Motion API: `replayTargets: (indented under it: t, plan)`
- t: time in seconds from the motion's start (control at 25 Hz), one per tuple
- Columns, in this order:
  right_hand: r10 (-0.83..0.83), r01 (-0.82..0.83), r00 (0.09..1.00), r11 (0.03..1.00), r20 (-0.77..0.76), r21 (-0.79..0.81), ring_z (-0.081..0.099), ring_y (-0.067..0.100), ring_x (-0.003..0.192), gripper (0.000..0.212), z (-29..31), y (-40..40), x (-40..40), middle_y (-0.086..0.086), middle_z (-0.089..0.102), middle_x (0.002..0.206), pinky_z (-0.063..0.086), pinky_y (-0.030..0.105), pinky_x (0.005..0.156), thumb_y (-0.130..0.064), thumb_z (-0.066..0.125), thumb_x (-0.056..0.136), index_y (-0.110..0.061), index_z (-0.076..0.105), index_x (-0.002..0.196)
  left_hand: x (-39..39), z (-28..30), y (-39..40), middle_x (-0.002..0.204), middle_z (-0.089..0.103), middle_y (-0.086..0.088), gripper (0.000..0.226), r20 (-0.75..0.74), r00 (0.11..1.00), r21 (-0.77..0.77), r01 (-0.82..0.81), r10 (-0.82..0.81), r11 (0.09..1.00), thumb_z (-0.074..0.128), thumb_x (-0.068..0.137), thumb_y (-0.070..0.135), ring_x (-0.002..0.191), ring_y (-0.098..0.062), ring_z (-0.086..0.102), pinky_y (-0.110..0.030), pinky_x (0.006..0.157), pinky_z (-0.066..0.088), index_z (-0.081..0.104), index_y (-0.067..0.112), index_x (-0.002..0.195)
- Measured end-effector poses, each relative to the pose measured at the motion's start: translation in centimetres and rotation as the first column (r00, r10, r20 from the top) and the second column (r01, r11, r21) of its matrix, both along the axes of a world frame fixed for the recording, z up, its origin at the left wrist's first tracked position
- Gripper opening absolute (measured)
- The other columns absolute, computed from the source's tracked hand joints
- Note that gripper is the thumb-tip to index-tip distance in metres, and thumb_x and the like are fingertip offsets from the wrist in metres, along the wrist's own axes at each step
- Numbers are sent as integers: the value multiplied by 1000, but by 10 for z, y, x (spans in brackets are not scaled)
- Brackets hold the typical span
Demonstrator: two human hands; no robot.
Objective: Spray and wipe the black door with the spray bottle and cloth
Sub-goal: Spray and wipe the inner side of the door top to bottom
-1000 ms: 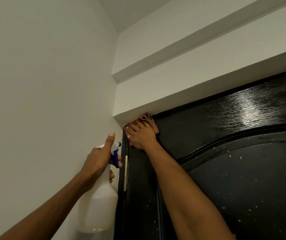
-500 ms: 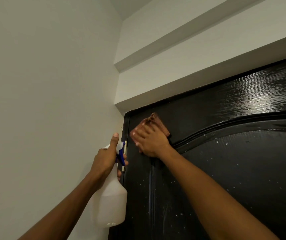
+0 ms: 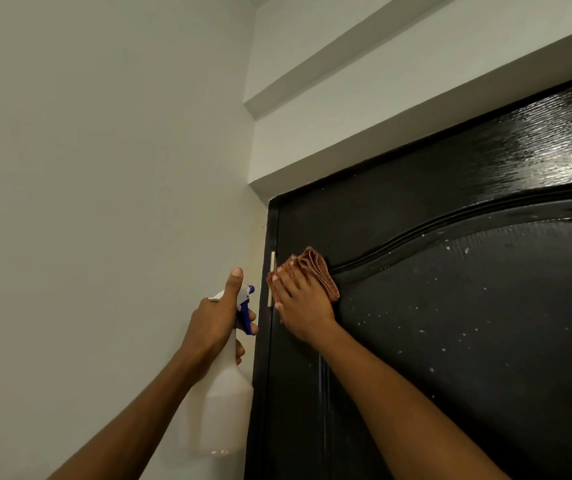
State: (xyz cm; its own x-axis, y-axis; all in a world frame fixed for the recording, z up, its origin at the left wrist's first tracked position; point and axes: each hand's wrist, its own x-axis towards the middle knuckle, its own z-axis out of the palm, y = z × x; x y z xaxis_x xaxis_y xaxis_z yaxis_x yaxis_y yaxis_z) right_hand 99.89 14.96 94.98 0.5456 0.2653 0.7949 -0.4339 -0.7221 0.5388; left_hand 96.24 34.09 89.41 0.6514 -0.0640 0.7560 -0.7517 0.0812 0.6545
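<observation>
No text, label, brand, number or sign can be read anywhere in the head view. The spray bottle (image 3: 224,407) shows a plain translucent white body with no print or sticker on the side that faces the camera. The black door (image 3: 450,306) carries only pale droplets and glare, no plate or lettering. The wall (image 3: 104,202) beside it is bare paint.
</observation>
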Motion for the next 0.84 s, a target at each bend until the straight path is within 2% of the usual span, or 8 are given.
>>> replayTargets:
  t: [0.12, 0.2, 0.24, 0.32, 0.48, 0.64, 0.76, 0.84]
  plan:
    - [-7, -42, 958, 986, -287, -161, -9, 32, 157, 63, -57, -10, -16, 8, -5, 171, -20, 48, 115, -47, 19, 110, -21, -2, 163, -9, -24, 8, 84, 71, -18, 74, -65, 998, 6, -10, 10, 1000, 30, 88, 72, 65, -36, 67, -33, 53, 55, 64, 7, 94]
    - [-70, -35, 885, 976, -460, -215, -6, 28, 158, 61, -72, -21, -34, 0, -1, 172, -15, 46, 119, -52, 19, 109, -30, 2, 163, -14, -33, 8, 85, 72, -18, 78, -83, 996, 18, -10, 11, 1000, 30, 84, 75, 68, -35, 68, -38, 59, 58, 65, 6, 94]
    - [-72, -24, 877, 981, -474, -193, -5, 27, 158, 61, -69, -26, -46, -2, -1, 172, -13, 45, 120, -54, 19, 108, -32, 2, 163, -17, -34, 7, 86, 72, -17, 78, -88, 996, 21, -10, 11, 1000, 30, 83, 77, 73, -35, 69, -42, 65, 59, 66, 8, 93]
    - [-61, 18, 935, 992, -350, -126, -8, 27, 158, 63, -44, -32, -71, -1, -4, 171, -15, 42, 119, -55, 18, 108, -31, 0, 163, -27, -28, 1, 87, 72, -16, 78, -89, 996, 11, 9, -8, 1000, 30, 82, 77, 79, -36, 70, -47, 72, 59, 66, 9, 92]
    - [-46, 49, 997, 997, -60, 57, -12, 24, 157, 64, 25, -62, -137, -1, -12, 171, -4, 43, 125, -55, 12, 108, -27, -7, 163, -54, -4, -15, 84, 72, -15, 76, -72, 994, -11, 77, -77, 997, 30, 84, 75, 77, -33, 71, -38, 62, 57, 67, 10, 95]
    - [-6, -17, 990, 986, 139, 164, -5, 25, 158, 79, 30, -108, -199, 2, -9, 170, 3, 43, 125, -59, -11, 91, -23, -5, 162, -84, 8, -42, 87, 71, -18, 69, -73, 986, -56, 149, -153, 987, 32, 88, 71, 67, -27, 69, -27, 47, 51, 65, 12, 100]
    - [7, -93, 937, 969, 348, 229, 18, 31, 156, 72, 5, -132, -227, 8, 18, 169, 23, 48, 122, -55, 12, 100, -18, 20, 162, -106, 12, -69, 81, 71, -18, 73, -87, 975, -53, 202, -206, 978, 30, 89, 70, 53, -19, 65, -24, 44, 49, 66, 6, 96]
    - [19, -148, 916, 944, 401, 294, 23, 33, 154, 69, -18, -138, -235, 10, 23, 168, 30, 50, 118, -52, 22, 102, -15, 27, 160, -117, 15, -81, 69, 67, -13, 78, -130, 966, -58, 217, -223, 974, 30, 87, 72, 48, -16, 61, -24, 45, 49, 65, 2, 86]
